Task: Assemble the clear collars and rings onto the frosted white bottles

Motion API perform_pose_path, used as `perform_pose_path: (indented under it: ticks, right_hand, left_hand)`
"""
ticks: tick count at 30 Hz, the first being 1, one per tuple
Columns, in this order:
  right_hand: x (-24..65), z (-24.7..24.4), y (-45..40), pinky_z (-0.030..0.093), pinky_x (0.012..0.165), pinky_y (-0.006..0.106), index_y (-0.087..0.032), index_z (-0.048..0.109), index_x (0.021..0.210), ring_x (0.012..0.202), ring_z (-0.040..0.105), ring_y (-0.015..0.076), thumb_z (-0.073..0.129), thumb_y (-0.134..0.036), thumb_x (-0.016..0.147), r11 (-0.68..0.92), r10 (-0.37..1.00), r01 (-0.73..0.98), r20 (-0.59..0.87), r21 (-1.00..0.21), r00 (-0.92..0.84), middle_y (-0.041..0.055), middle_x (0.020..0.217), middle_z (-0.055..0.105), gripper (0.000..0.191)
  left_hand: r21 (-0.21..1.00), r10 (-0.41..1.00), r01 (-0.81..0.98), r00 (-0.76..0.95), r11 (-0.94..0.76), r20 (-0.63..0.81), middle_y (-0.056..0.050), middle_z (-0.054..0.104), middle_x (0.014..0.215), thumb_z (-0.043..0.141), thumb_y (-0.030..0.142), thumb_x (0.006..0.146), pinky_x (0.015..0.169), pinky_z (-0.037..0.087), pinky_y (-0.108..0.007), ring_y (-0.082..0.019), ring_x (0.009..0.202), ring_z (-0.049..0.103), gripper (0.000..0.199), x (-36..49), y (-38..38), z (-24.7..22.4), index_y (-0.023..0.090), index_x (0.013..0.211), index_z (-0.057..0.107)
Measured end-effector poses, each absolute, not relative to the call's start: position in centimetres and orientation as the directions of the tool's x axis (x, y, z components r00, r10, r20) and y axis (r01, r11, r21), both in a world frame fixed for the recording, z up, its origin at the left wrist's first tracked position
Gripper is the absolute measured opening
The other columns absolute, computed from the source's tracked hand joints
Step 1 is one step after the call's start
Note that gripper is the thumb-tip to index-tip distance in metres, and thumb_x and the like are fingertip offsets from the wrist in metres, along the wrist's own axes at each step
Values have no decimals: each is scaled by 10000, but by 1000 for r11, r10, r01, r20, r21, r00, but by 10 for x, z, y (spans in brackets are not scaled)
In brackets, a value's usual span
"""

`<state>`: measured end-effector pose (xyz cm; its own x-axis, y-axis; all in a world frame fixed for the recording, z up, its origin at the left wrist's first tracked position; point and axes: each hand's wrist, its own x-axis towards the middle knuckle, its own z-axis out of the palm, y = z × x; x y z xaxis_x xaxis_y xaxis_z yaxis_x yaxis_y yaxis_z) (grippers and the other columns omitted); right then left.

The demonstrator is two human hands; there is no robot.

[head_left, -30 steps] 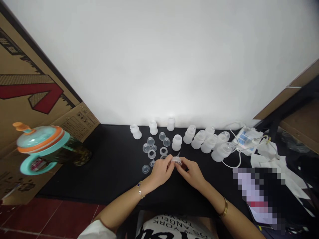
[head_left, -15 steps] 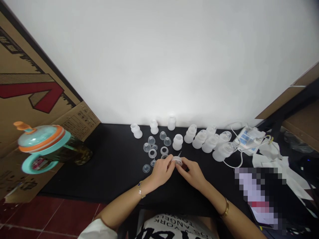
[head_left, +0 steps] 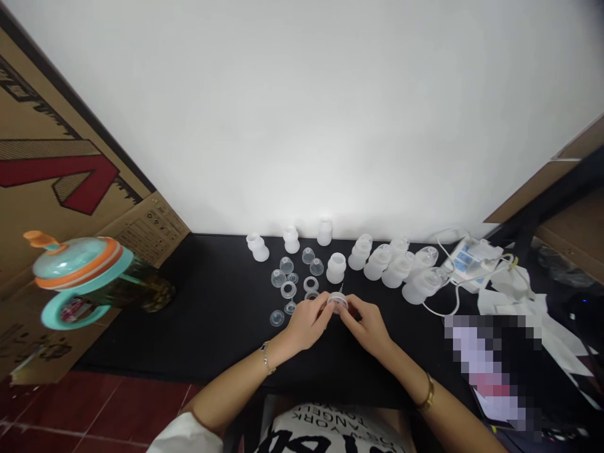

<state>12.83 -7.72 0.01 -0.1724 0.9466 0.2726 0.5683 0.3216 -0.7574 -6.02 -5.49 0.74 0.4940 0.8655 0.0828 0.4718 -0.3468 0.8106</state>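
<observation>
While both hands close in front of the body, the left hand (head_left: pixel 307 324) and the right hand (head_left: pixel 367 324) pinch one white ring (head_left: pixel 336 298) between curled fingers and thumbs, its clear middle facing up. A thin tip shows just beyond it; whether that belongs to the ring or to another piece, I cannot tell.

Just past the fingertips stands an upright bare bottle (head_left: pixel 336 268), open at the neck. Beyond and to the left of the hands are three more such bottles (head_left: pixel 291 240), none topped. Nearer, beside the left hand, lie loose clear domes (head_left: pixel 278 279), rings (head_left: pixel 288 290) and small clear teats (head_left: pixel 277 318) — some partly hidden by that hand.

Beyond the right hand, about six capped bottles (head_left: pixel 378 262) crowd together, domes on. Judging by this, rather more than half the set looks finished: four bottles remain bare, and the ring in hand seems partway through its own assembly. Farther left stands a teal-lidded mug (head_left: pixel 85 267).
</observation>
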Motion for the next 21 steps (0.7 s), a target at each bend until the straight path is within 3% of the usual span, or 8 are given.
perform_pose_path:
  ticks: [6,21]
  right_hand:
    - [127,-2,-79,394,556,248,-217,607,814,574,588,144,522,-411,994,322,946,596,267,-735,-182,-14,650,623,278]
    - [127,-2,-79,391,553,236,-212,609,856,587,590,131,522,-439,1016,343,939,570,256,-746,-230,-19,670,628,292]
  left_hand:
    - [803,892,501,445,-323,81,33,556,573,456,312,973,561,325,-260,-134,522,528,244,-59,-53,4,212,752,483]
    - [858,917,445,392,-258,72,63,425,517,424,388,991,541,248,-252,-104,496,421,350,-59,-53,4,203,694,428]
